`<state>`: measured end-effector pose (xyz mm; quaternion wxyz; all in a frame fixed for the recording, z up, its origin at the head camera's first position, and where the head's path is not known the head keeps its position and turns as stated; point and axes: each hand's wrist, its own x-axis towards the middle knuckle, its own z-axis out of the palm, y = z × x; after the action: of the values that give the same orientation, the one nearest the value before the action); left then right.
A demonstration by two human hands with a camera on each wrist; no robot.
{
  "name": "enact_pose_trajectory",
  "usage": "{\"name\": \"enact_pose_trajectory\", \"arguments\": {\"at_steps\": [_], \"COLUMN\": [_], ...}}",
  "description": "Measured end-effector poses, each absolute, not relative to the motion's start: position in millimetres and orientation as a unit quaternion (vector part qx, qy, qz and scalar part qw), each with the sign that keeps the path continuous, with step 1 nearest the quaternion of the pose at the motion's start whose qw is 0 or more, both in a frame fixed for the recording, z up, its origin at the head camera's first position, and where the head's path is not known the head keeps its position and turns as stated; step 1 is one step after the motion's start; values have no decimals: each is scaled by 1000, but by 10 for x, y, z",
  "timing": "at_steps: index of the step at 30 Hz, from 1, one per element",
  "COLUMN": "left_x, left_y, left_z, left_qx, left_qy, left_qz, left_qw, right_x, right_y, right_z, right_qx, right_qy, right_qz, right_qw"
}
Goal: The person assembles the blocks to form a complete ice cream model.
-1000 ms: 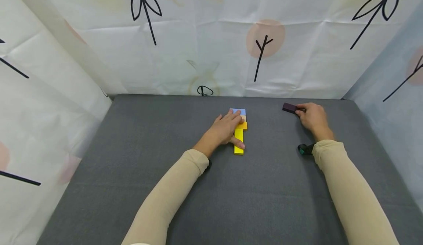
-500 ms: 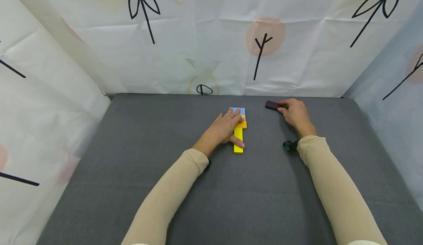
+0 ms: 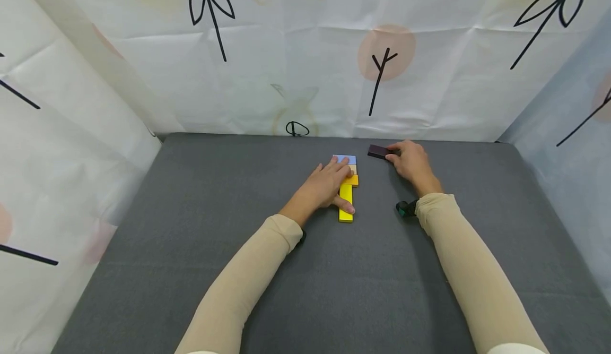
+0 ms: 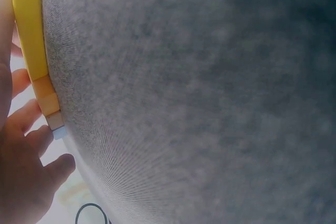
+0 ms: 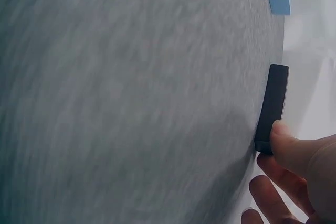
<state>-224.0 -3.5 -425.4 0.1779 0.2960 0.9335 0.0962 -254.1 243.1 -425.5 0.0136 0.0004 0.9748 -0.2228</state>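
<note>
While left hand [image 3: 324, 187] pins blocks [image 3: 346, 187]; dark block [image 3: 378, 151] beside

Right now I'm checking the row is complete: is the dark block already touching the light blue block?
No. In the head view the dark block, held by the right hand, sits apart from the light blue block.

Left hand [image 3: 326, 187] flat, palm down, fingers straight, pressing on the block row [image 3: 346, 189], thumb across its near end. Right hand [image 3: 410, 164] just right of the row, fingertips pinching the dark block [image 3: 379, 151]. Both forearms extended forward.
</note>
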Motion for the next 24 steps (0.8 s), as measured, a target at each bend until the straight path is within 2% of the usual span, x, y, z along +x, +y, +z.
{"name": "enact_pose_trajectory", "arguments": {"at_steps": [24], "left_x": [-2241], "left_y": [-25], "left_z": [-4238], "left_qx": [296], "left_qy": [933], "left_qz": [63], "left_qw": [194], "right_x": [-2693], "right_y": [2106], "right_z": [-4259], "right_qx": [-53], "right_qy": [972], "right_qz": [-225], "right_qw": [42]}}
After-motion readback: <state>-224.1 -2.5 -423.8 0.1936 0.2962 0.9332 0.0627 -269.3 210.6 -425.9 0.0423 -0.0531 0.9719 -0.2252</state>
